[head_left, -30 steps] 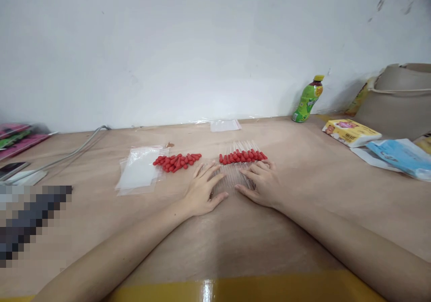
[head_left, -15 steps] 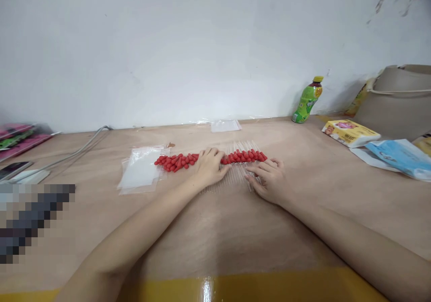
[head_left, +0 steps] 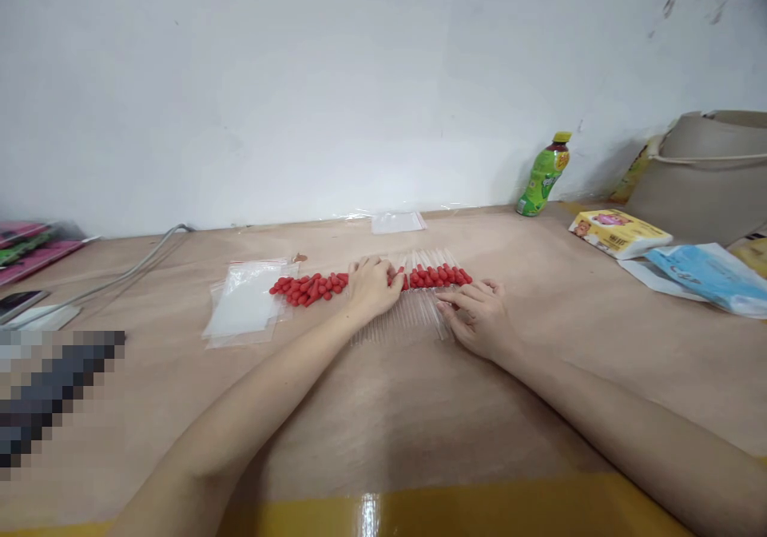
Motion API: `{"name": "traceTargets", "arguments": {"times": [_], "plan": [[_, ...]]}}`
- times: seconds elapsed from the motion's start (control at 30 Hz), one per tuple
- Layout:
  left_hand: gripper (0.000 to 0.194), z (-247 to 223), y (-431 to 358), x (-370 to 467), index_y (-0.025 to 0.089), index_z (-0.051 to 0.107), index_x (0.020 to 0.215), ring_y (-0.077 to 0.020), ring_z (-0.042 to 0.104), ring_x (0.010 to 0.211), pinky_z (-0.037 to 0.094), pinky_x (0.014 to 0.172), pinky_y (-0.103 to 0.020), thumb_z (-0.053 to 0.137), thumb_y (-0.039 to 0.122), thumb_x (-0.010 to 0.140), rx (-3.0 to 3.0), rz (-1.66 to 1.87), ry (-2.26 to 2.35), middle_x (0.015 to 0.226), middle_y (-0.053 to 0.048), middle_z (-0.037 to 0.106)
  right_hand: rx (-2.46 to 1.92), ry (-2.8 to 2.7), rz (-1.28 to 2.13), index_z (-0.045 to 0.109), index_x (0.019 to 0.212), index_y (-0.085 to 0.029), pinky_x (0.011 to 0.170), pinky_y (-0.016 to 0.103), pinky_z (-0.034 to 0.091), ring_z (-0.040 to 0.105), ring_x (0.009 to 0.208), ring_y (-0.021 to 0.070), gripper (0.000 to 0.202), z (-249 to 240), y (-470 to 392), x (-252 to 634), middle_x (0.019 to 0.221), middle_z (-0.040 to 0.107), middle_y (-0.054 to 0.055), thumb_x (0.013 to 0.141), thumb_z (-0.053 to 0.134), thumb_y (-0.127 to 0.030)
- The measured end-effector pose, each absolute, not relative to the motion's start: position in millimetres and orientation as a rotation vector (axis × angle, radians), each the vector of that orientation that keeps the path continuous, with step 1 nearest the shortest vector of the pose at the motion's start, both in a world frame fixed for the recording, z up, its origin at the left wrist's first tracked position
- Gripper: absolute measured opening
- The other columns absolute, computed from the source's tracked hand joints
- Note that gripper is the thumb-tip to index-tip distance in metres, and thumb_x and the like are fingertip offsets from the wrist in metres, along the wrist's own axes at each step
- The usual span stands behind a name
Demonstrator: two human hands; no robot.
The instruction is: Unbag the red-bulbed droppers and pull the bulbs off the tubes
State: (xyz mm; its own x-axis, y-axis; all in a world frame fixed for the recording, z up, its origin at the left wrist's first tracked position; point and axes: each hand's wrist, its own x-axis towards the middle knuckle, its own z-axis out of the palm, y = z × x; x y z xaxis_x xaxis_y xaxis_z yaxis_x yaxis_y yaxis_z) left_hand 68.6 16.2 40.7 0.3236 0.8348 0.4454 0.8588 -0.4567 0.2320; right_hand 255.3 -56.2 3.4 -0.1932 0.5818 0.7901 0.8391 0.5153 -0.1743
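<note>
A row of thin clear tubes (head_left: 428,309) lies side by side on the table, with red rubber bulbs (head_left: 440,276) across it. More loose red bulbs (head_left: 308,288) are heaped to the left. My left hand (head_left: 372,289) is over the left part of the row, its thumb and forefinger closed on a red bulb; the palm hides what lies beneath. At the row's right end rests my right hand (head_left: 479,313), fingers loosely bent and apart, the fingertips by the tubes with nothing visible held. Clear plastic bags (head_left: 243,301) lie left of the loose bulbs.
Near the wall lie another plastic bag (head_left: 399,223) and a green drink bottle (head_left: 542,176), standing at a tilt in view. To the right are a yellow tissue pack (head_left: 620,233), a blue packet (head_left: 707,273) and a grey bucket (head_left: 707,181). A cable (head_left: 141,265) and phone (head_left: 21,305) are left.
My left hand's thumb and forefinger have come together at a red bulb, and a gap shows in the bulb row beside them. My right hand has hardly moved. The view shifted slightly.
</note>
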Motion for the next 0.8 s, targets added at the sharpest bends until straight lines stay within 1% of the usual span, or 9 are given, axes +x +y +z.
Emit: {"name": "traceTargets", "arguments": {"times": [0.1, 0.17, 0.23, 0.33, 0.37, 0.43, 0.53, 0.67, 0.8], "plan": [[0.020, 42.5, 7.2, 53.2, 0.020, 0.058, 0.072, -0.0228, 0.051, 0.089, 0.030, 0.080, -0.040, 0.049, 0.035, 0.082, -2.435, -0.935, -1.757, 0.084, -0.004, 0.060, -1.165, -1.878, -0.372, 0.065, 0.082, -0.022, 0.080, 0.034, 0.029, 0.054, 0.066, 0.0117, 0.012, 1.2, -55.3, 256.6, 0.068, 0.062, 0.000, 0.081, 0.054, -0.026], [0.019, 40.7, -1.8, 37.3, 0.020, 0.058, 0.075, -0.0221, 0.050, 0.089, 0.030, 0.080, -0.040, 0.048, 0.034, 0.083, -2.440, -1.005, -1.738, 0.084, -0.003, 0.059, -1.158, -1.873, -0.374, 0.065, 0.086, -0.022, 0.080, 0.035, 0.031, 0.055, 0.069, 0.0126, 0.013, 0.5, -55.2, 256.8, 0.072, 0.063, 0.001, 0.081, 0.054, -0.025], [0.018, 37.1, -12.9, 19.5, 0.020, 0.058, 0.078, -0.0203, 0.050, 0.088, 0.031, 0.079, -0.038, 0.047, 0.033, 0.084, -2.492, -1.051, -1.599, 0.083, -0.002, 0.058, -1.140, -1.858, -0.387, 0.063, 0.096, -0.022, 0.081, 0.035, 0.035, 0.057, 0.078, 0.0153, 0.018, 1.4, -55.7, 256.0, 0.084, 0.064, 0.004, 0.080, 0.054, -0.026], [0.016, 31.3, -30.0, -3.6, 0.019, 0.058, 0.083, -0.0188, 0.049, 0.084, 0.033, 0.075, -0.034, 0.047, 0.031, 0.084, -2.598, -0.991, -1.321, 0.083, -0.003, 0.057, -1.078, -1.876, -0.416, 0.053, 0.116, -0.020, 0.088, 0.037, 0.038, 0.054, 0.102, 0.0206, 0.038, 4.9, -57.5, 253.1, 0.110, 0.058, 0.009, 0.079, 0.055, -0.030], [0.016, 29.6, -34.8, -8.6, 0.019, 0.058, 0.084, -0.0187, 0.049, 0.083, 0.033, 0.074, -0.034, 0.048, 0.031, 0.084, -2.621, -0.959, -1.251, 0.084, -0.003, 0.057, -1.052, -1.913, -0.422, 0.049, 0.121, -0.020, 0.091, 0.038, 0.038, 0.051, 0.108, 0.0218, 0.044, 6.0, -58.2, 251.9, 0.117, 0.055, 0.010, 0.079, 0.056, -0.032], [0.015, 26.8, -42.2, -13.8, 0.019, 0.059, 0.085, -0.0187, 0.049, 0.083, 0.033, 0.074, -0.034, 0.048, 0.030, 0.084, -2.655, -0.918, -1.154, 0.085, -0.004, 0.057, -0.999, -2.019, -0.426, 0.044, 0.126, -0.019, 0.099, 0.041, 0.033, 0.045, 0.117, 0.0233, 0.051, 7.6, -59.6, 249.6, 0.124, 0.052, 0.010, 0.079, 0.055, -0.035], [0.015, 24.1, -47.7, -12.0, 0.019, 0.059, 0.086, -0.0185, 0.049, 0.084, 0.033, 0.076, -0.035, 0.047, 0.029, 0.085, -2.691, -0.920, -1.115, 0.087, -0.004, 0.058, -0.937, -2.178, -0.409, 0.047, 0.123, -0.021, 0.105, 0.047, 0.025, 0.042, 0.121, 0.0236, 0.046, 7.8, -61.8, 246.9, 0.123, 0.054, 0.008, 0.081, 0.054, -0.037], [0.016, 23.4, -49.4, -6.5, 0.021, 0.059, 0.087, -0.0185, 0.049, 0.085, 0.033, 0.080, -0.037, 0.046, 0.029, 0.086, -2.748, -0.885, -1.108, 0.088, -0.004, 0.059, -0.925, -2.250, -0.365, 0.058, 0.110, -0.022, 0.106, 0.051, 0.019, 0.045, 0.119, 0.0232, 0.031, 7.4, -65.1, 244.1, 0.115, 0.060, 0.006, 0.082, 0.053, -0.035], [0.015, 24.1, -50.4, -7.2, 0.021, 0.060, 0.087, -0.0187, 0.050, 0.085, 0.034, 0.081, -0.038, 0.047, 0.029, 0.086, -2.764, -0.888, -1.099, 0.087, -0.004, 0.060, -0.917, -2.264, -0.310, 0.062, 0.102, -0.023, 0.107, 0.052, 0.016, 0.048, 0.116, 0.0225, 0.023, 6.4, -67.1, 239.5, 0.107, 0.065, 0.004, 0.083, 0.053, -0.032]]}}
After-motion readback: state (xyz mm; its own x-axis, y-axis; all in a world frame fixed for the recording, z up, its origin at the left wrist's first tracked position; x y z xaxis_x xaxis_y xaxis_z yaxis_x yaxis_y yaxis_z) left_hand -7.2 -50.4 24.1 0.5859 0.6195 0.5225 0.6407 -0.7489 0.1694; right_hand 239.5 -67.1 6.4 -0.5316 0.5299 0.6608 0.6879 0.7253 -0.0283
